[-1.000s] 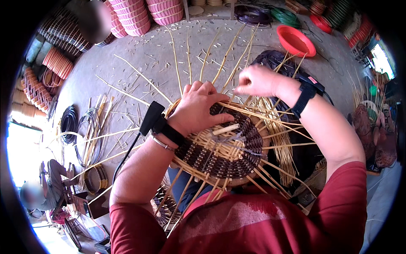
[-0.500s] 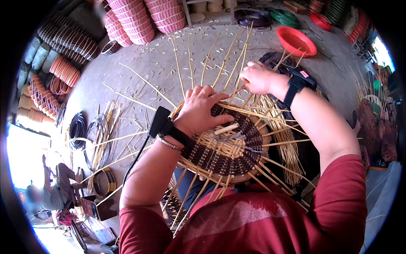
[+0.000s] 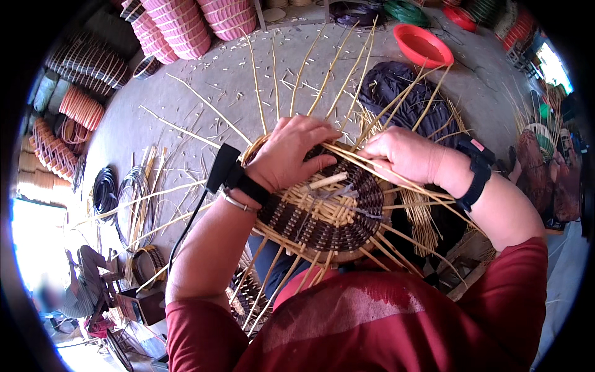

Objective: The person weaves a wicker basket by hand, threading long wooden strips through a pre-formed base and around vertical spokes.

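On my lap lies a round woven basket base [image 3: 362, 232], dark brown around a pale middle, with long pale willow rods [image 3: 273, 80] sticking out all around. Laid across its middle is a short pale stick [image 3: 328, 181]. My left hand [image 3: 288, 152] grips the far left rim, its fingers over the edge and thumb on the weave. At the far right rim my right hand [image 3: 403, 155] is closed, with fingertips pinching a willow rod near the weave. Several rods pass under and beside that hand toward the right. The exact fingertip contact is partly hidden.
Beyond the base, offcuts litter the grey floor [image 3: 217, 93]. A red basin [image 3: 424, 46] and dark cloth [image 3: 396, 93] lie at the far right. Pink baskets [image 3: 180, 28] stand in stacks at the back. Coiled strips [image 3: 105, 192] lie left, near a seated person [image 3: 87, 279].
My right hand has come down and right from among the far rods to the rim. Rods now slant rightward beneath it. My left hand keeps its hold on the rim.
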Demonstrator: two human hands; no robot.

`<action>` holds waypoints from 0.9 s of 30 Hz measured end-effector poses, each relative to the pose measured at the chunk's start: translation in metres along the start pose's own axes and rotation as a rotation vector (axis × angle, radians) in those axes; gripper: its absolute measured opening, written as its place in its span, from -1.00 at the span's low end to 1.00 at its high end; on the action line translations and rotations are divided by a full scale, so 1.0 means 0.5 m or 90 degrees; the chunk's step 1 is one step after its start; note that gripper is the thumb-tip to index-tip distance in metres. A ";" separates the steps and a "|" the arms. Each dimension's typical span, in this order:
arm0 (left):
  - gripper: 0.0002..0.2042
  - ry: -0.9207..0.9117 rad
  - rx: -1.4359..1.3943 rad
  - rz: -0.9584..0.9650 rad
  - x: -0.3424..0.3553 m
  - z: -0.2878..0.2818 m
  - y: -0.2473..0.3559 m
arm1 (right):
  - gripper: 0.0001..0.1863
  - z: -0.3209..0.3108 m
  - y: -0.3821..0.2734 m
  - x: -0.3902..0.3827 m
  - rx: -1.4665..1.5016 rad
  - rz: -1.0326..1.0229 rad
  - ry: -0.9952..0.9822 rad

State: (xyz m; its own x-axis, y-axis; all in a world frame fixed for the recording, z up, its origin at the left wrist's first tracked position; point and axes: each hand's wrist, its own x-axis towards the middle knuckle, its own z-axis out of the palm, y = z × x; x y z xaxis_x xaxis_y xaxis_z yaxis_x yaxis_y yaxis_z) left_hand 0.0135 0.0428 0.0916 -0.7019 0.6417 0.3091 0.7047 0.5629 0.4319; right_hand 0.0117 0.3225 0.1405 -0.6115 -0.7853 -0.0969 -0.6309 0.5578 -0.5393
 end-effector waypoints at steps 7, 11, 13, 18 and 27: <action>-0.68 -0.042 -0.016 -0.057 0.006 -0.001 0.011 | -0.68 0.022 0.036 -0.013 0.129 0.056 0.043; -0.72 -0.044 -0.009 -0.087 0.010 -0.007 0.026 | -0.56 -0.034 0.022 -0.003 0.119 0.070 0.128; -0.72 -0.037 -0.012 -0.097 0.000 -0.005 0.021 | -0.55 -0.068 -0.054 0.008 0.156 0.113 0.017; -0.64 -0.017 -0.008 -0.095 0.006 0.001 0.024 | -0.72 -0.034 -0.032 0.020 0.025 0.130 -0.015; -0.39 -0.009 0.101 -0.093 0.007 0.003 0.059 | -0.41 -0.127 0.155 0.086 -0.229 0.351 0.002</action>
State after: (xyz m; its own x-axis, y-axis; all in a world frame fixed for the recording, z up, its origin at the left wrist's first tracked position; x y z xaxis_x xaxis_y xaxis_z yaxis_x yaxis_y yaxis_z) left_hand 0.0319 0.0624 0.1040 -0.7975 0.5537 0.2398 0.6033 0.7248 0.3327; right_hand -0.0938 0.3491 0.1476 -0.8917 -0.3579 -0.2769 -0.3445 0.9337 -0.0974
